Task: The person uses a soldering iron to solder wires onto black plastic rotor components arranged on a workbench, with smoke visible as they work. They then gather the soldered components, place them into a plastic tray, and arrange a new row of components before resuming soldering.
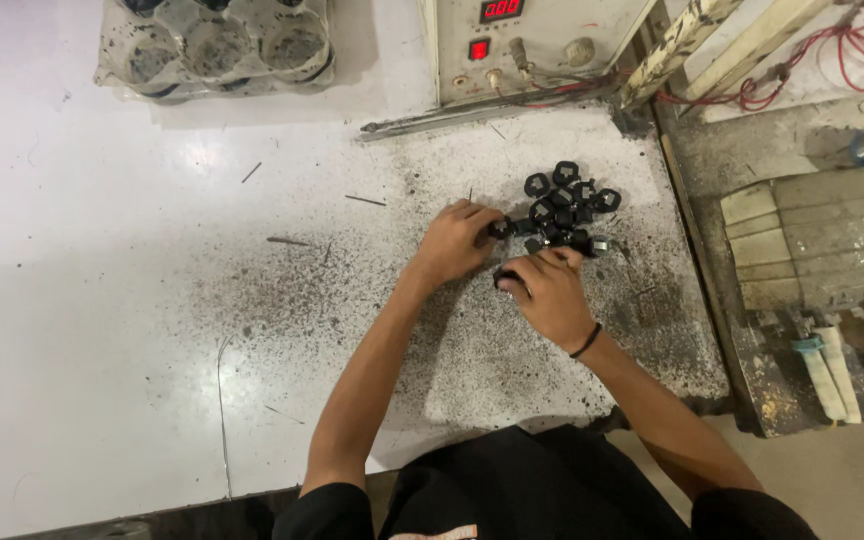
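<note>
— What are the fingers doing?
— The left hand [455, 243] pinches one small black part [499, 228]; the right hand [544, 288] curls around another [505, 279].
— And beyond them?
— A pile of chunky black parts [564, 203] touches the fingertips, on a soot-speckled white table [102, 300].

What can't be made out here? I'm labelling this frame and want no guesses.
Head view:
- Left hand: its fingers hide the small black part they pinch.
- Right hand: grip curled under.
- Pile of black parts: too small to identify.
- Tray: cut off at the top edge.
</note>
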{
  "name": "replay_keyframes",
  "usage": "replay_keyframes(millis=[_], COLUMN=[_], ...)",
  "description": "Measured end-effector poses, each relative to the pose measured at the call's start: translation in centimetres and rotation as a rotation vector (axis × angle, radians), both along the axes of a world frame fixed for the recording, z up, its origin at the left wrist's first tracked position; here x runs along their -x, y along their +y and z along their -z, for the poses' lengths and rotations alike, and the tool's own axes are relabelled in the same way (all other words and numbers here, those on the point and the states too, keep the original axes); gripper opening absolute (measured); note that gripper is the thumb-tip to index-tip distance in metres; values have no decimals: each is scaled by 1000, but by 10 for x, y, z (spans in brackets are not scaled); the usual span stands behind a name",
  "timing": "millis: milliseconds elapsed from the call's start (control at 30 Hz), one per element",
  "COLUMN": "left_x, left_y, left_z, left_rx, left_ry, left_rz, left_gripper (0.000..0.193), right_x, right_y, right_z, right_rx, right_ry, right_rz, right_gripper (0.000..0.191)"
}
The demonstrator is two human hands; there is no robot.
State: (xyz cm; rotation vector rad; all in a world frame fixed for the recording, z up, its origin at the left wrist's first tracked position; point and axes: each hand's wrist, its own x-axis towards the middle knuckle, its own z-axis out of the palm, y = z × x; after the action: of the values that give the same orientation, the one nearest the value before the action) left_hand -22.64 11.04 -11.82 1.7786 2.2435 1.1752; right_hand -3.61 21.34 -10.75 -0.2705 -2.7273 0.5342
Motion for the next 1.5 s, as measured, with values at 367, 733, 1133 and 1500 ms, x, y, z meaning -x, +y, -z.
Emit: replay_keyframes(millis=[367,733,1133,1500], left_x=[5,14,12,6], left_y=[-45,-31,-38,-40], left_z=[-13,-2,-15,-19], left_rx=[83,88,180,254], left_ry=[-142,-218,-154,-116], left_rz=[-83,-12,72,51], left_gripper=[35,34,52,53], right_x=[-2,16,28,1], right_y=[-6,-19,11,-17], right_z=[-13,-1,-12,-20], right_rx=[-410,-19,-489,-308], right_ry=[-20,5,19,-10], right_rz=[-48,7,96,-122], right_gripper=[24,9,21,16])
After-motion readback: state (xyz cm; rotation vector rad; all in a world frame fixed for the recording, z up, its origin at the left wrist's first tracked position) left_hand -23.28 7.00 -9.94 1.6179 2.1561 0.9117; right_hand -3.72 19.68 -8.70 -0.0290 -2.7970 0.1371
